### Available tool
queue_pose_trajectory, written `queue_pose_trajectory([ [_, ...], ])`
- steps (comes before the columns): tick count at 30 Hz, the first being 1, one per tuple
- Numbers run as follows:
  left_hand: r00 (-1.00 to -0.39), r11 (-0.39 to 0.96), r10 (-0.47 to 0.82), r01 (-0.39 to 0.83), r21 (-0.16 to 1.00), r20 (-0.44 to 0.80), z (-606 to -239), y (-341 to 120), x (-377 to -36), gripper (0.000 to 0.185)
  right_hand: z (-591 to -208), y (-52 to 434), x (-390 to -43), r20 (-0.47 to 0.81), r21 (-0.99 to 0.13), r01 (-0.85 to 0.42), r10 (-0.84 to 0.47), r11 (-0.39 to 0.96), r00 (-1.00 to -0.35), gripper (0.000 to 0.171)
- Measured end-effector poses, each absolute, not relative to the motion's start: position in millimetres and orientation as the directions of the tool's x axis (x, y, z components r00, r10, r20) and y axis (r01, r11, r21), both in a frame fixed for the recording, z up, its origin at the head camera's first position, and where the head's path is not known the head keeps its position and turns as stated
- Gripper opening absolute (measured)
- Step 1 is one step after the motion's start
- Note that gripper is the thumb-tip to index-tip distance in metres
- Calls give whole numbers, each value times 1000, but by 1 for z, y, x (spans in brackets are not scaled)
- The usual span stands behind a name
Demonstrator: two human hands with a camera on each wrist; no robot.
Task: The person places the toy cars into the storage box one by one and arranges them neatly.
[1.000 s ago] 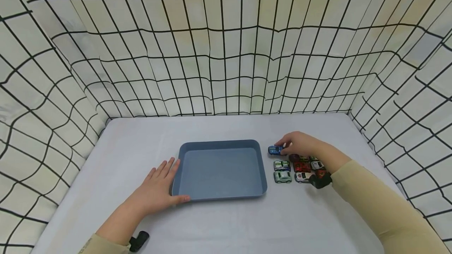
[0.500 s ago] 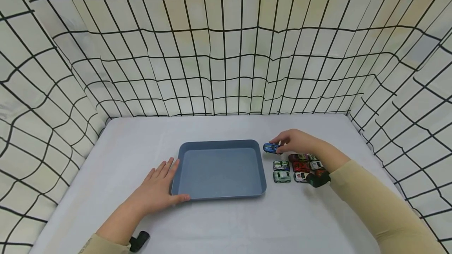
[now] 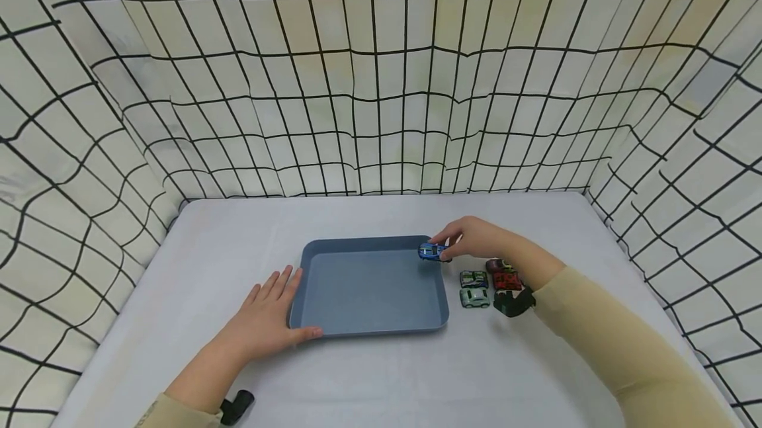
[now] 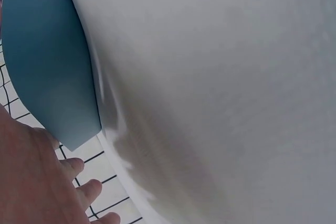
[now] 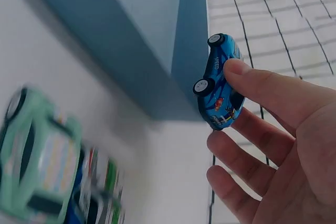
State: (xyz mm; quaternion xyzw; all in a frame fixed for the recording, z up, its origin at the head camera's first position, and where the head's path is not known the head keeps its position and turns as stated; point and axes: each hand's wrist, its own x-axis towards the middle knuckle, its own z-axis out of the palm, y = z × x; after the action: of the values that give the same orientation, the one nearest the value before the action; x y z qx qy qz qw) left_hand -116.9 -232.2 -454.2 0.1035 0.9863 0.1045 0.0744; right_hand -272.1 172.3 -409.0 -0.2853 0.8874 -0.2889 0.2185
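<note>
We've got the small blue toy car with printed decals (image 3: 432, 251) pinched between thumb and fingers of the right hand (image 3: 476, 239), held in the air right over the far-right corner rim of the shallow blue-grey plastic tray (image 3: 369, 329). The wrist view shows only the thumb tip and a fingertip or two on the car (image 5: 219, 85), so the hold looks light. Risks as we judge them: the car could slip or twist out, a wheel could clip the rim, or it could roll once it sits on the smooth tray floor.

Left hand (image 3: 269, 315) lies flat with straight fingers against the tray's near-left edge, thumb on the front rim, holding nothing; if it pushes, the tray could slide on the white table (image 3: 381, 375).

The cluster of remaining toy cars (image 3: 488, 282) sits just right of the tray, partly under the right forearm in its beige sleeve (image 3: 601, 342), which could knock them. Nothing blocks the tray interior. A black-grid white curtain (image 3: 381, 84) surrounds the table.
</note>
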Motion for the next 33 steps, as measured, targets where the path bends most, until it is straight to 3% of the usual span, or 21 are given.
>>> queue_pose_trajectory([
  [13, -969, 959, 218, 191, 208, -116, -449, -228, -115, 126, -414, 111, -262, -279, -656, -367, -664, 659, -694, 32],
  [24, -972, 959, 217, 195, 206, -91, -465, -231, -120, 127, -424, 55, -242, -291, -607, -465, -725, 644, -624, 33],
  [33, -972, 960, 217, 195, 204, -94, -456, -228, -117, 125, -439, 20, -234, -329, -564, -505, -739, 653, -588, 34],
])
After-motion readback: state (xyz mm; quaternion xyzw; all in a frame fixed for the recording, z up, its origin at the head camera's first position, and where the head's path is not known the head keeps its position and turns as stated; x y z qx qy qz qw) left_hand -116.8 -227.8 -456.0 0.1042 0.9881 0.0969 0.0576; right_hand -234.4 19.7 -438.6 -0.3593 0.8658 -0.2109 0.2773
